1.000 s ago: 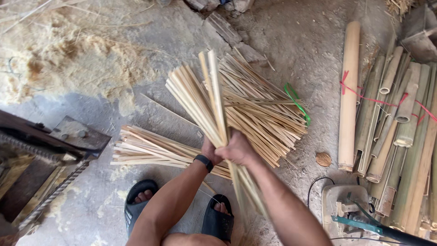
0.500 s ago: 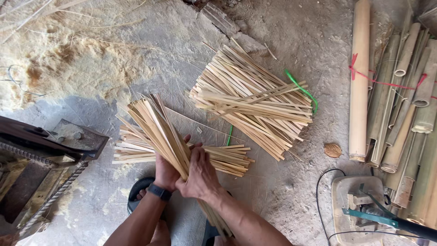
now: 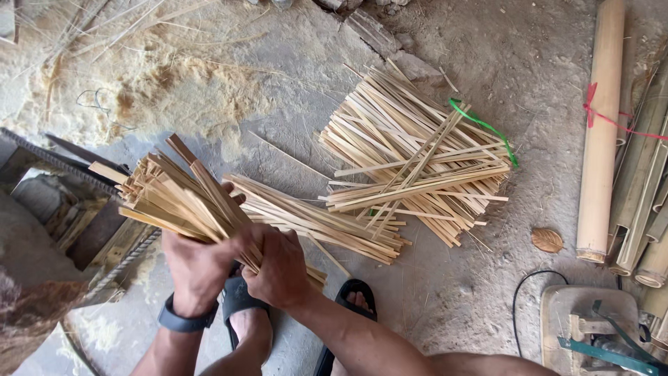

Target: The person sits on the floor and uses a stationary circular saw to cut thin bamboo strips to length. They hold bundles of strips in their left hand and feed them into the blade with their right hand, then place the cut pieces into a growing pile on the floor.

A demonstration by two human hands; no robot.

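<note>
A: Largest first?
B: Bamboo poles, whole, along the floor's right edge. Then the big heap of splints, a green strap lying across it, well apart from the hands.
A: And the one in hand?
B: Bundle of bamboo strips, tilted up-left above the sandals. Left hand and right hand, each grip clenched round its middle; best squeezed evenly, ends kept level.
A: Anything crowding it?
B: A smaller strip pile just beside; a machine close on the left.
</note>
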